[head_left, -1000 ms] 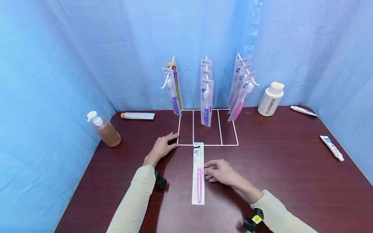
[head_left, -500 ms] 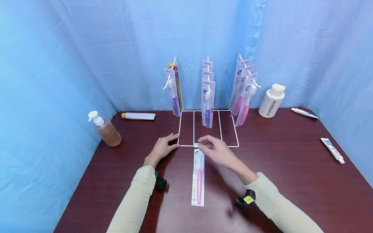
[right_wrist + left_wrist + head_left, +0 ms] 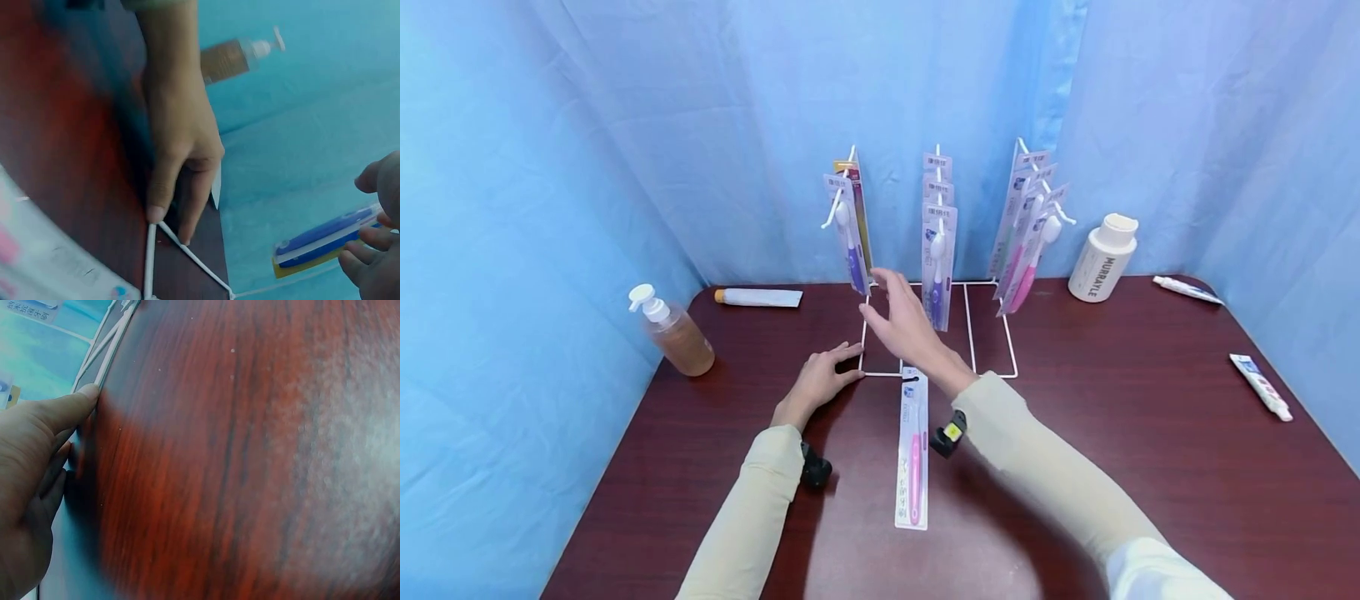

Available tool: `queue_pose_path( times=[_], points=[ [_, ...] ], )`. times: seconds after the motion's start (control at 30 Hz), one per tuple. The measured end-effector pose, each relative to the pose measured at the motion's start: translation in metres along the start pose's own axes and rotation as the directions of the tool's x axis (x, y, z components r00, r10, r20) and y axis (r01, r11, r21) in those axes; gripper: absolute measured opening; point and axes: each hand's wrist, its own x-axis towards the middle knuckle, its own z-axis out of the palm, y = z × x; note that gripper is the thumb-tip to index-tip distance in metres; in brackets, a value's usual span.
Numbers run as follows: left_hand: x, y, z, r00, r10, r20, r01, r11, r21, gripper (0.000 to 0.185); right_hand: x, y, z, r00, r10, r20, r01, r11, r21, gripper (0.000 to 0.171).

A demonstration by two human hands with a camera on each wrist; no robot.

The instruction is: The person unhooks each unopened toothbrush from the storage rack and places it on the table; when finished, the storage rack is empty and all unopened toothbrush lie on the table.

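My left hand [image 3: 820,379] rests its thumb and fingertips on the left front corner of a white wire rack [image 3: 883,374], fingers fairly straight. In the left wrist view its thumb [image 3: 84,400] touches the wire. My right hand [image 3: 908,321] is raised over the rack's left part, fingers spread and slightly bent, holding nothing. Just beyond its fingertips hangs a packaged purple toothbrush [image 3: 853,258] on the left hook, with a yellow-and-red pack [image 3: 863,212] behind. A packaged pink toothbrush [image 3: 913,467] lies on the table in front of the rack.
Packaged toothbrushes hang from the middle hook [image 3: 938,267] and right hook [image 3: 1028,250]. A pump bottle [image 3: 681,337] and an orange-capped tube [image 3: 760,297] stand or lie left. A white bottle [image 3: 1102,258] and two tubes, one nearer [image 3: 1261,387], are right. Blue curtain [image 3: 760,100] surrounds the table.
My right hand has left the side of the pink toothbrush pack, passed over its top, and moved forward and left toward the left hook. The left hand stays on the rack corner.
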Motion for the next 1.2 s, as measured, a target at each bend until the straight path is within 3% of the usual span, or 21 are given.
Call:
queue_pose_path(
  times=[0.2,0.37,0.5,0.67,0.87,1.03,1.2],
  points=[
    [0.002,-0.001,0.001,1.0,0.023,-0.013,-0.023,1.0,0.005,0.049,0.034,0.005,0.013,0.996,0.071,-0.047,-0.068,0.995,0.071,0.054],
    [0.001,-0.001,0.004,0.999,0.033,-0.019,-0.033,0.999,0.005,0.049,0.055,0.005,0.019,0.99,0.099,-0.097,-0.08,0.981,0.179,0.039],
    [0.0,0.0,0.004,1.0,0.024,-0.01,-0.024,1.0,0.009,0.049,0.061,0.006,0.021,0.981,0.089,-0.17,-0.058,0.983,0.177,0.025],
    [0.0,-0.002,0.002,1.0,0.02,-0.015,-0.02,1.0,0.007,0.049,0.053,0.004,0.018,0.971,0.037,-0.238,-0.012,0.994,0.105,0.02],
    [0.003,-0.002,0.0,0.999,0.026,-0.022,-0.026,1.0,0.008,0.049,0.034,-0.013,0.002,0.97,-0.031,-0.241,0.015,0.998,-0.068,0.026],
    [0.002,-0.001,-0.001,1.0,0.013,-0.016,-0.012,1.0,0.014,0.049,0.02,-0.03,-0.015,0.978,-0.048,-0.203,0.0,0.972,-0.235,0.028],
    [0.0,0.0,-0.001,1.0,-0.005,0.005,0.005,1.0,0.003,0.05,0.007,-0.043,-0.033,0.987,-0.055,-0.151,0.001,0.941,-0.339,0.028]
  ],
)
